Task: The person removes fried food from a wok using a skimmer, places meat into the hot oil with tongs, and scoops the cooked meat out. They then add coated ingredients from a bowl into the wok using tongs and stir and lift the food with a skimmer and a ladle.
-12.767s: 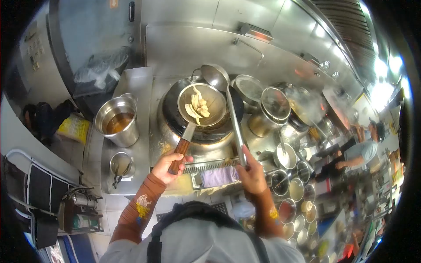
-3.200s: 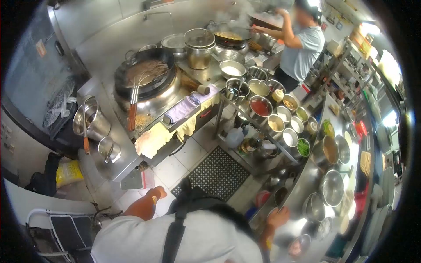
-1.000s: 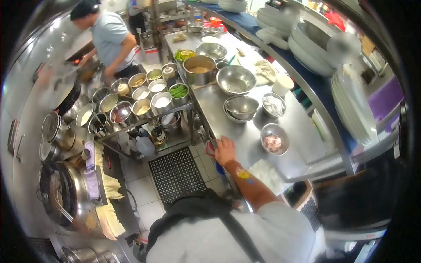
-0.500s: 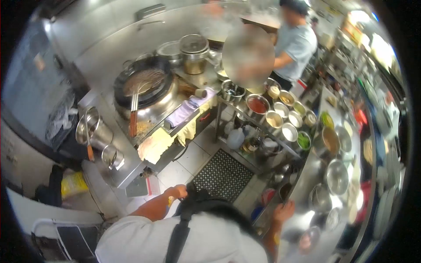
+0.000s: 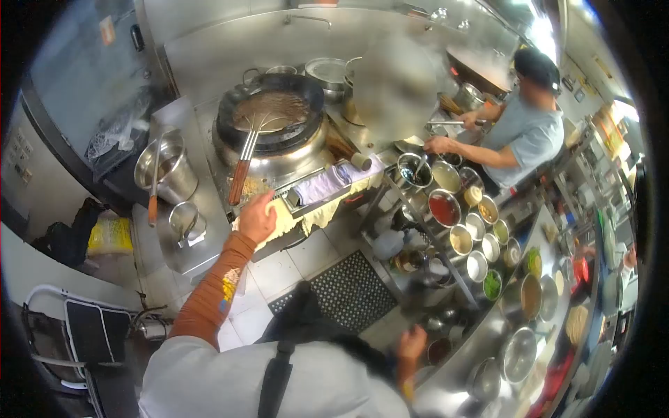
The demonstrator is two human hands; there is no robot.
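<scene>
My left hand (image 5: 257, 220) reaches forward over the front edge of the stove counter, holding nothing that I can see, its fingers partly stretched out. Right beside it a pale yellow cloth (image 5: 317, 215) hangs along the edge, and a folded lilac cloth (image 5: 320, 187) lies in a metal tray. Ahead of that hand a large black wok (image 5: 230, 136) holds brown food. A wire skimmer (image 5: 239, 180) with a wooden handle rests across the wok's rim. Low by my body, my right hand (image 5: 412, 343) hangs with curled fingers near the steel counter, slightly blurred and with nothing visible in it.
Left of the wok stand a steel pot (image 5: 182, 180) with a ladle and a smaller pot (image 5: 195, 221). A co-worker (image 5: 523, 143) works at the back right beside containers of sauces (image 5: 444, 207). Steel bowls (image 5: 519, 355) line the right counter. A black mat (image 5: 352, 296) covers the floor.
My left hand has moved forward from near my body to the stove edge. My right hand has drawn away from the right-hand counter. The view has shifted closer to the wok.
</scene>
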